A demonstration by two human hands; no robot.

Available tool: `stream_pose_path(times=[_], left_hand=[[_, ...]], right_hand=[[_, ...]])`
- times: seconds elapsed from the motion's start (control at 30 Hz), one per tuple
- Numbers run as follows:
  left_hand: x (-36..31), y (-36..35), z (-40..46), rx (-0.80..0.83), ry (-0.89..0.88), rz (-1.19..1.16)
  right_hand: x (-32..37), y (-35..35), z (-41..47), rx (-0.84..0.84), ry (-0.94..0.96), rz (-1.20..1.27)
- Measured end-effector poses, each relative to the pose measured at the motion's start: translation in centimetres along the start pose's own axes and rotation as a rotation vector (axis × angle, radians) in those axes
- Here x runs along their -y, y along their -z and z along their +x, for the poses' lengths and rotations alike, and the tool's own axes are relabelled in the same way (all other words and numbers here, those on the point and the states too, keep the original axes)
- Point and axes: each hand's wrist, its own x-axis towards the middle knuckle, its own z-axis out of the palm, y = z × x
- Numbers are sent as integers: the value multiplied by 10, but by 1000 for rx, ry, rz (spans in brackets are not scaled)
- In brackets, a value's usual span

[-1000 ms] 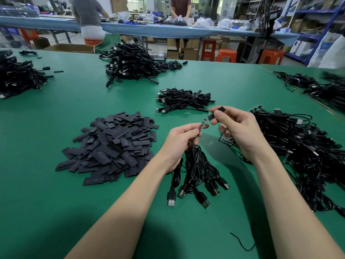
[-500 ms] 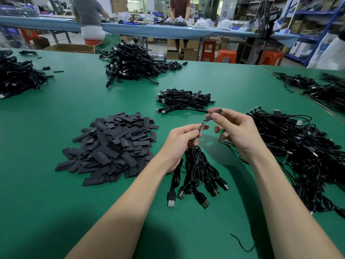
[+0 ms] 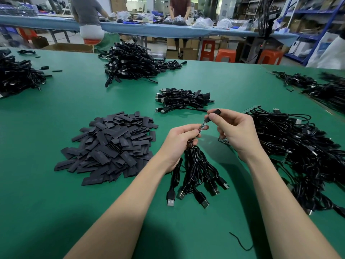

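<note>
- Far left of my reach lies the pile of flat black sleeves (image 3: 110,146) on the green table (image 3: 56,212). They are loose, thin and light.
- My left hand (image 3: 177,144) is clenched round a bundle of USB cables (image 3: 197,174). The plugs hang down and rest on the table below my wrist.
- The thumb and forefinger of that hand pinch one cable just behind its small circuit board (image 3: 203,126), which sticks up towards my other hand.
- The board looks stiff but thin and probably fragile at its solder joints, so I judge it best held by the edges or by the cable close behind it.
- One sleeve (image 3: 215,111) meets the tip of the board. It is soft and collapses flat, so I squeeze its edges lightly to keep the mouth open.
- My right hand (image 3: 237,133) pinches that sleeve between thumb and forefinger, the other fingers curled under.
- To the right sprawls a tangled heap of cables (image 3: 298,146).
</note>
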Motion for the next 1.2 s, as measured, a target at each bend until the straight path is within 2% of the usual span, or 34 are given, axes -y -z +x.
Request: stream_pose_path(times=[0.33, 0.5, 0.63, 0.87, 1.07, 1.2], left_hand=[[2, 2, 0, -29, -3, 36], [4, 4, 0, -2, -41, 5], [3, 5, 0, 1, -40, -68], [3, 5, 1, 42, -22, -147], [10, 3, 3, -40, -116, 92], [10, 3, 2, -38, -147, 80]], right_hand=[[2, 17, 2, 216, -183, 39], [6, 21, 1, 281, -197, 92], [0, 13, -1, 264, -226, 201], [0, 9, -1, 291, -254, 233], [-2, 10, 1, 94, -329, 357], [0, 14, 2, 139, -374, 388]])
